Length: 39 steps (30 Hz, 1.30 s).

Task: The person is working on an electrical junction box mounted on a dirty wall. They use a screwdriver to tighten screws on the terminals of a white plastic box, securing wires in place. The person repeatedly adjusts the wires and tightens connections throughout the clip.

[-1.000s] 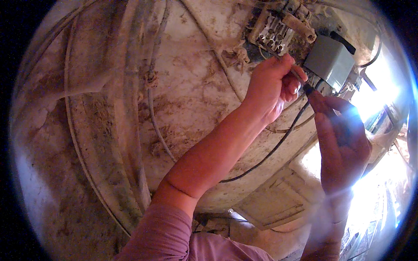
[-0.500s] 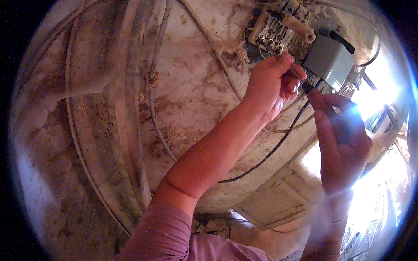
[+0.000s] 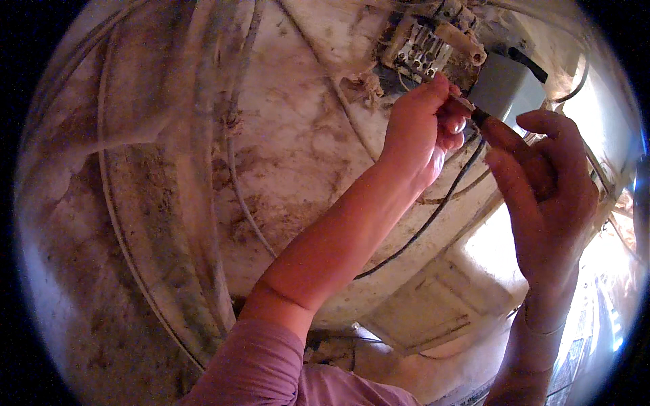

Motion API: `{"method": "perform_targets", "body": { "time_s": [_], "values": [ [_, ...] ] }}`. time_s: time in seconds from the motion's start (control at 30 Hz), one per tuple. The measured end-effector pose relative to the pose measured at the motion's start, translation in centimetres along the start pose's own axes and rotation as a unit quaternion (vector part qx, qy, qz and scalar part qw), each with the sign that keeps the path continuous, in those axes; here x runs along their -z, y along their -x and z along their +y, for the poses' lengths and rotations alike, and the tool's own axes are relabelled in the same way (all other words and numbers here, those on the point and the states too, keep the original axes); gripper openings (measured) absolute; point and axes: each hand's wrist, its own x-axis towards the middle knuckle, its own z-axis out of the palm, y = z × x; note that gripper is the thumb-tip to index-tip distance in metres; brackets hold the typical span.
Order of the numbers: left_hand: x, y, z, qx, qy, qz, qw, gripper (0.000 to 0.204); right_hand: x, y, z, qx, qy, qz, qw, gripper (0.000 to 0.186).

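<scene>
My left hand (image 3: 433, 125) is closed, pinching a thin cable (image 3: 463, 103) that runs from the dusty terminal block (image 3: 421, 53) at the upper right. A short black band (image 3: 479, 116), perhaps tape, sits on the cable just past my left fingers. My right hand (image 3: 552, 172) is beside it, one outstretched fingertip at the black band. Its thumb stands apart from that finger, and I see nothing gripped in the hand. Behind the hands, a grey box (image 3: 504, 84) is fixed to the wall, partly hidden by my right hand.
Loose cables hang along the stained wall (image 3: 291, 142), among them a black cable (image 3: 433, 227) curving below my hands. A thicker pipe-like strip (image 3: 203, 169) runs down the left. At the lower right is a pale panelled door or cover (image 3: 426, 304), with bright light beside it.
My right hand has shifted to the right and slightly up, and its fingers have spread apart. My left hand keeps its pinch on the cable in nearly the same place.
</scene>
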Motion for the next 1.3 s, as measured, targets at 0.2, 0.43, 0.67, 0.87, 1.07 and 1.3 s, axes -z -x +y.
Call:
{"method": "perform_targets", "body": {
  "time_s": [0.2, 0.43, 0.67, 0.87, 1.07, 1.3],
  "values": [
    [-1.2, 0.3, -0.2, 0.012, 0.042, 0.046, 0.998, 0.028, 1.0, -0.2, -0.5, -0.057, 0.071, -0.011, 0.996, 0.02],
    [-2.4, 0.9, 0.1, 0.008, -0.04, 0.011, 0.999, 0.032, 1.1, -0.6, 0.4, 0.062, -0.026, -0.014, 0.998, 0.022],
    [-1.3, 1.5, 0.2, -0.083, -0.175, 0.083, 0.978, 0.022, 1.4, -0.9, -1.3, 0.038, 0.132, 0.013, 0.99, 0.021],
    [3.5, -1.0, -0.2, -0.375, -0.543, 0.273, 0.7, 0.033, 1.2, -1.5, -0.1, 0.049, -0.064, -0.021, 0.997, 0.02],
    [5.0, -2.6, 0.2, -0.386, -0.588, 0.275, 0.656, 0.025, 1.4, -1.7, -0.3, 0.021, -0.059, -0.041, 0.997, 0.018],
    [4.7, -2.5, 0.9, -0.35, -0.557, 0.275, 0.702, 0.016, 1.4, -2.1, 0.3, 0.09, -0.036, -0.027, 0.995, 0.017]
  ]
}}
